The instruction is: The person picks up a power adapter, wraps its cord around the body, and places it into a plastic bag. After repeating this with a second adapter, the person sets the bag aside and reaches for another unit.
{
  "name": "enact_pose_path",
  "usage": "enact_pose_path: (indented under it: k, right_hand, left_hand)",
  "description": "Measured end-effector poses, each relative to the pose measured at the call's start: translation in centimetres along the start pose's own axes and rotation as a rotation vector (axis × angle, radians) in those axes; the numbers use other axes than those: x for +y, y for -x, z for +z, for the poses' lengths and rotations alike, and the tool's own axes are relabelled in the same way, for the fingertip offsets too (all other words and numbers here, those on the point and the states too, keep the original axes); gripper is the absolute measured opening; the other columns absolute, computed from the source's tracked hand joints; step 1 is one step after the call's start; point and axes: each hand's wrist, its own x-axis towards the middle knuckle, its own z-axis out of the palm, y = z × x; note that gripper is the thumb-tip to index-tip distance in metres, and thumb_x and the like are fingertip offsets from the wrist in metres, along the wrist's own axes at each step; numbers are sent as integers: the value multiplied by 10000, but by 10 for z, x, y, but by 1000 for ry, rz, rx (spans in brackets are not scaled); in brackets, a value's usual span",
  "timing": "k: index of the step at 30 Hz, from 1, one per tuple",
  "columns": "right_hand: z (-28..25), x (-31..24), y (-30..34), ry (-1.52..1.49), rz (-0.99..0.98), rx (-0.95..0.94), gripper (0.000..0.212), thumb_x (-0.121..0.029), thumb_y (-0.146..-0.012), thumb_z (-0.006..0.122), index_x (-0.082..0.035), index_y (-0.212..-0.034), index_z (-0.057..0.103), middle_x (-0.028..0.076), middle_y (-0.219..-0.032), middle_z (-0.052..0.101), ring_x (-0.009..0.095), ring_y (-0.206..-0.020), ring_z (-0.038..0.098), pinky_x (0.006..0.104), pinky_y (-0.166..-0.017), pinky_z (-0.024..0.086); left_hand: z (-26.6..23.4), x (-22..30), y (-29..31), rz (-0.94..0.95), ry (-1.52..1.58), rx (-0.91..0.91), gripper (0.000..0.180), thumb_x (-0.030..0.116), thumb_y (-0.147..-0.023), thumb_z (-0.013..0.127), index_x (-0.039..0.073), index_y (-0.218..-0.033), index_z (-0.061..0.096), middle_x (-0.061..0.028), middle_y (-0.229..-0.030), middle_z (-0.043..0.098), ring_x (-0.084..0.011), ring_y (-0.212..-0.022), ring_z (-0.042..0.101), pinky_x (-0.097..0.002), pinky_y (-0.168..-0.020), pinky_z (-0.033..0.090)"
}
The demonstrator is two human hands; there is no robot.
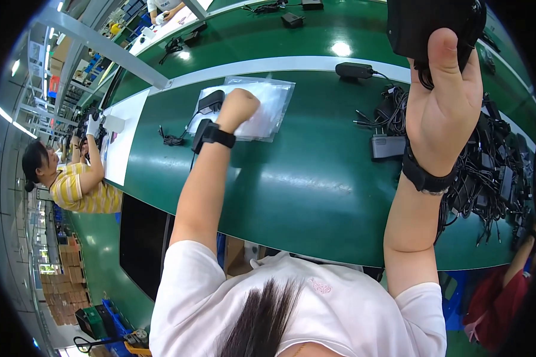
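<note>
My left hand (239,109) is closed, knuckles up, over a stack of clear plastic bags (271,110) on the green bench. Its fingertips are hidden, so I cannot tell what is in them. Beside it a black power adapter (211,102) lies on the bags, its cord running to a small coil (171,139) at the left. My right hand (445,113) is raised close to the view at the upper right. Its thumb presses on a black boxy object (426,27), cut off by the top edge, with the other fingers behind it.
A heap of black adapters and cords (482,172) covers the bench's right side, a grey adapter (387,147) at its near left. One black adapter (354,71) lies by the white rail (268,64). Beyond runs a green line (244,38). A person in yellow stripes (80,187) works at left.
</note>
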Motion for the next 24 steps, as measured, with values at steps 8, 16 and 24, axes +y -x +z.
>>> enact_pose_path:
  k: [8,16,24]
  right_hand:
    - [7,-2,0,82,15,14,326,-258,-846,619,-14,-1043,533,-2,-899,561,87,-790,513,205,-719,396]
    - [11,4,3,95,19,-2,348,-264,-837,630,-12,-1055,530,2,-917,563,73,-804,512,195,-716,392]
    - [11,4,3,114,-53,-37,329,-216,-853,611,-1,-1084,519,15,-956,565,78,-847,516,201,-747,393]
  left_hand:
    - [-28,-29,16,-291,588,154,377,52,-750,452,34,-1123,494,-84,-764,570,-162,-609,542,-284,-532,463]
    - [-15,-33,24,-44,150,493,525,319,-721,658,-18,-1094,507,-125,-814,593,-161,-628,575,-290,-529,456]
    - [-55,-34,54,-210,494,261,331,81,-720,585,-56,-1018,545,-105,-761,610,-168,-607,600,-250,-508,455]
